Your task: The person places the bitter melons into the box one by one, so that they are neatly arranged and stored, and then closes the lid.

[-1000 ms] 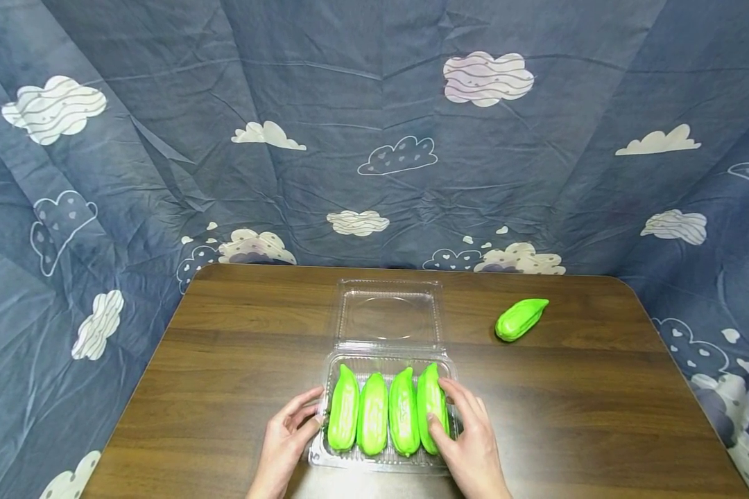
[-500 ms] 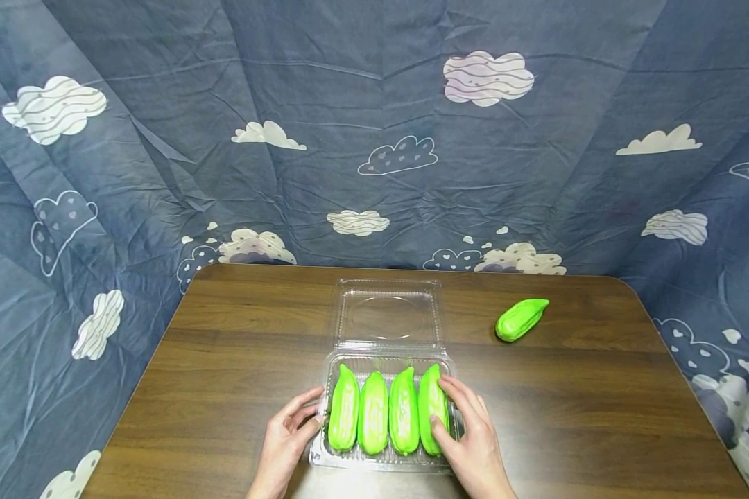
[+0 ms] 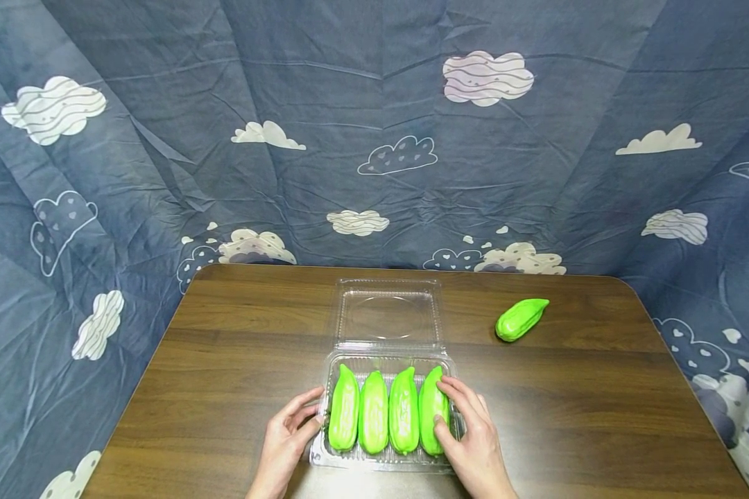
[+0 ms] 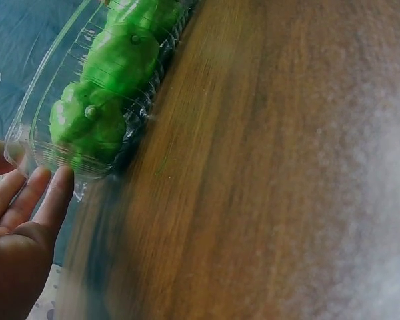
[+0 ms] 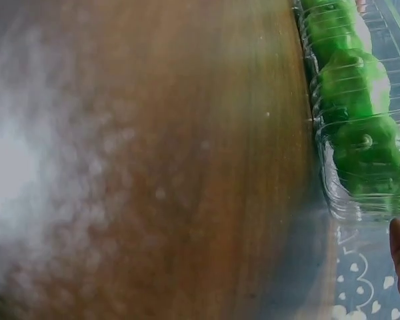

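A clear plastic clamshell container (image 3: 383, 463) lies on the table with its lid (image 3: 390, 315) folded back away from me. Inside it, several glossy green gourd-shaped vegetables (image 3: 344, 409) lie side by side, tapered ends pointing away. My left hand (image 3: 285, 433) holds the container's left wall, thumb at the rim and fingers outside, as the left wrist view also shows. My right hand (image 3: 471, 433) grips the rightmost green vegetable (image 3: 433, 405), thumb on its near half and fingertips by its far end. In the right wrist view one finger (image 5: 399, 235) shows by the container's near-side wall.
One more green vegetable (image 3: 521, 320) lies on the brown wooden table (image 3: 574, 388) toward the back right. A dark blue curtain (image 3: 324, 90) with printed clouds hangs behind the table and at both sides.
The rightmost green vegetable has shifted slightly right and toward me in my right hand, widening the gap to its neighbour. My left hand and the lone vegetable stay in place.
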`<state>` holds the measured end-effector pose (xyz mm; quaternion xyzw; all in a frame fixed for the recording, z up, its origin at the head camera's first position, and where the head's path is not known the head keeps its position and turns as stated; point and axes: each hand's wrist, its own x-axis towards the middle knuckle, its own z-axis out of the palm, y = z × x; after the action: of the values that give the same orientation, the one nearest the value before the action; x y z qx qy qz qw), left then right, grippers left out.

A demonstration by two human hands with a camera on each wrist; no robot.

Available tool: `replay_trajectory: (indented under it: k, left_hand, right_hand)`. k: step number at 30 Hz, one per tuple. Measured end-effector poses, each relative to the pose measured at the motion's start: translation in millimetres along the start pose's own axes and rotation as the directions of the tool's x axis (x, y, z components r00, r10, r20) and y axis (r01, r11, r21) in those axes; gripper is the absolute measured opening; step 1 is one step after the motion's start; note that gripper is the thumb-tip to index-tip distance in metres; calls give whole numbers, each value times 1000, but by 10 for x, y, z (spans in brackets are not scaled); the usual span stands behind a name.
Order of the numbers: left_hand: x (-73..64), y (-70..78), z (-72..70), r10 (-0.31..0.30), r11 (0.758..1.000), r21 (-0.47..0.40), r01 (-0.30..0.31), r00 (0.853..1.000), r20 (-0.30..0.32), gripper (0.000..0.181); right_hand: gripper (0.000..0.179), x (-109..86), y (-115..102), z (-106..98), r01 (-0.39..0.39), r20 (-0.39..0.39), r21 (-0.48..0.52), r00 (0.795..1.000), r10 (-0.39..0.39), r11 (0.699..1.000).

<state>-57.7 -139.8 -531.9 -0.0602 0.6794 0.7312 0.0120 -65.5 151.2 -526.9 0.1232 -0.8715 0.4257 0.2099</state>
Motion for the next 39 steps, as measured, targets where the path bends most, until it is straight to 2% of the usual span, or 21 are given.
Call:
replay_trajectory:
  k: [5, 12, 20, 28, 39]
  left_hand:
    - [2, 3, 4, 8, 1000, 2, -8, 1000, -5, 45]
    - [-2, 8, 6, 7, 1000, 6, -7, 1000, -6, 45]
    - [-3, 11, 7, -5, 1000, 4, 5, 1000, -2, 46]
    - [-9, 16, 8, -17, 1000, 8, 17, 1000, -2, 46]
    - [-13, 19, 5, -14, 1000, 13, 14, 1000, -3, 46]
  right_hand:
    - [57, 11, 8, -15, -6, 25, 6, 1000, 5, 1000]
    - [59, 25, -7, -25, -2, 11, 30, 1000, 2, 1000]
    - [57, 49, 38, -97, -62, 14, 110, 998, 61, 992]
    - [52, 170, 191, -244, -64, -43, 96, 997, 68, 993]
    - [48, 427, 421, -468, -143, -132, 57, 980, 149, 988]
